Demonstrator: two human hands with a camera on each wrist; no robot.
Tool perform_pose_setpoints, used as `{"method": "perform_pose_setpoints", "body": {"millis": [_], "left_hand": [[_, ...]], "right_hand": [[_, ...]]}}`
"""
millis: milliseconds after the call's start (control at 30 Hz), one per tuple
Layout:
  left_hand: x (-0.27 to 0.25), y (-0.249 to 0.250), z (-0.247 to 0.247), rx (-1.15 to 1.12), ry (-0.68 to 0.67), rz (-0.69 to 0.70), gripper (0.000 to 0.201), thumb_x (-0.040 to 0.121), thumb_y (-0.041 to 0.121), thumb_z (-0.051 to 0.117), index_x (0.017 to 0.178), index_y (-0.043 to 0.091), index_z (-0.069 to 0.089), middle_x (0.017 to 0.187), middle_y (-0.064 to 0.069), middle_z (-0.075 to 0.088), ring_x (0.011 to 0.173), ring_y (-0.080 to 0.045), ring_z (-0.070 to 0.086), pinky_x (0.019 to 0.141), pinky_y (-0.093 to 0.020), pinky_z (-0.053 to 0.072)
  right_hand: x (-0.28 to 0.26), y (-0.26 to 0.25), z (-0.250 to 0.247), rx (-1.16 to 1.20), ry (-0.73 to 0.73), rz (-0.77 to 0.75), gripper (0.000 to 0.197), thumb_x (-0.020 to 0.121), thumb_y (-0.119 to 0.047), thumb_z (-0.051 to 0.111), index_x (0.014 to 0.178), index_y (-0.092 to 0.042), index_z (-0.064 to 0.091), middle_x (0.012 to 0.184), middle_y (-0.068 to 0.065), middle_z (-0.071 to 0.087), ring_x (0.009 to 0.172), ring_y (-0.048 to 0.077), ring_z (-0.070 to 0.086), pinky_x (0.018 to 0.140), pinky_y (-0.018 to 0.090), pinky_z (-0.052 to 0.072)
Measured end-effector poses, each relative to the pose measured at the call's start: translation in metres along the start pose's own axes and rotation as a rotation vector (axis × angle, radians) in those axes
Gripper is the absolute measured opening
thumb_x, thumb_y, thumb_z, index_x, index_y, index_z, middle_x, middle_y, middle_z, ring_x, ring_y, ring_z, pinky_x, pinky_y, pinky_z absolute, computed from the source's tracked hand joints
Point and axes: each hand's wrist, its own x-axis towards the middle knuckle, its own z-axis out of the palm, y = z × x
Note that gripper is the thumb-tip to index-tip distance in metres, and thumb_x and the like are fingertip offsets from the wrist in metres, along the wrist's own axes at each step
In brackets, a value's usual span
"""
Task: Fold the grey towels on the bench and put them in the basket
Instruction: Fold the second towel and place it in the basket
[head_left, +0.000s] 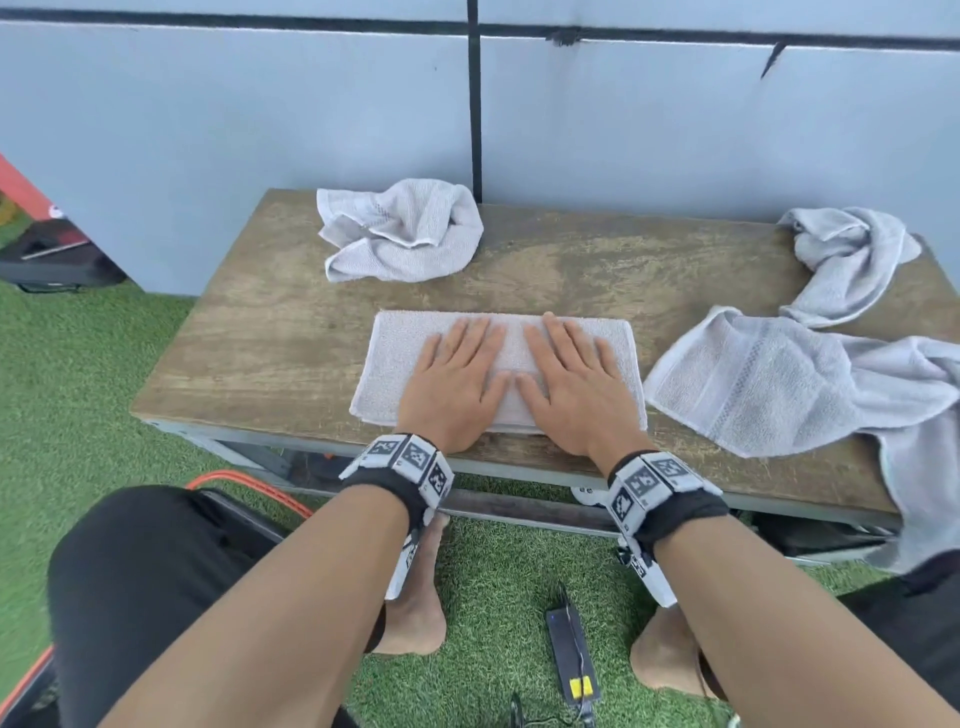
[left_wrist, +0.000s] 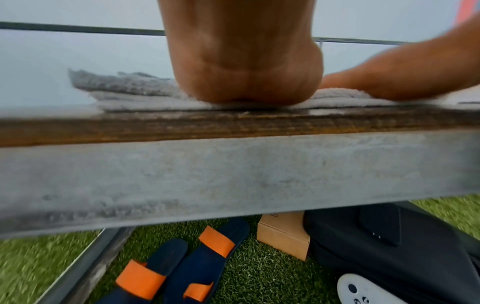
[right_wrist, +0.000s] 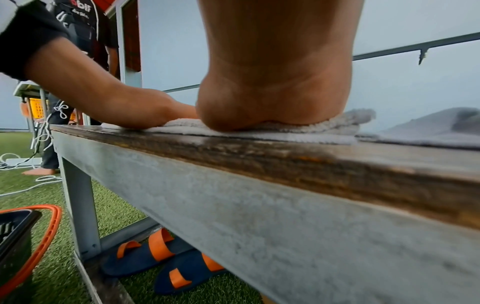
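An enclosed play court: artificial turf (head_left: 104, 364), grey panel wall (head_left: 260, 130), worn wooden bench (head_left: 571, 270).

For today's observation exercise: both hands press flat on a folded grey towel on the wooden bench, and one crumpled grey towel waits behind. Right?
Not quite: the head view shows more than one unfolded grey towel: one crumpled grey towel behind, others to the right. Both hands, left hand and right hand, press the folded grey towel on the wooden bench.

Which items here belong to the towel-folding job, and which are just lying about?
Job:
folded towel, pressed flat by left hand and right hand
crumpled towel
two loose towels
bench
basket

Lying about:
sandals
cardboard box
black device
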Motion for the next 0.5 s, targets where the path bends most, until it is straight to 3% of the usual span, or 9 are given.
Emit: {"method": "perform_pose_setpoints", "body": {"millis": [500], "left_hand": [[-0.012, -0.033, -0.005, -0.045, 0.022, -0.133, 0.062, 0.106, 0.043, 0.018, 0.161, 0.019, 0.003, 0.168, 0.003, -0.001, 0.155, -0.012, -0.004, 0.126, -0.037, -0.004]], "right_hand": [[-0.002, 0.004, -0.002, -0.043, 0.012, 0.075, 0.079, 0.095, -0.070, 0.012, 0.161, -0.028, 0.000, 0.169, -0.002, -0.007, 0.155, 0.017, -0.008, 0.126, 0.044, -0.002]]}}
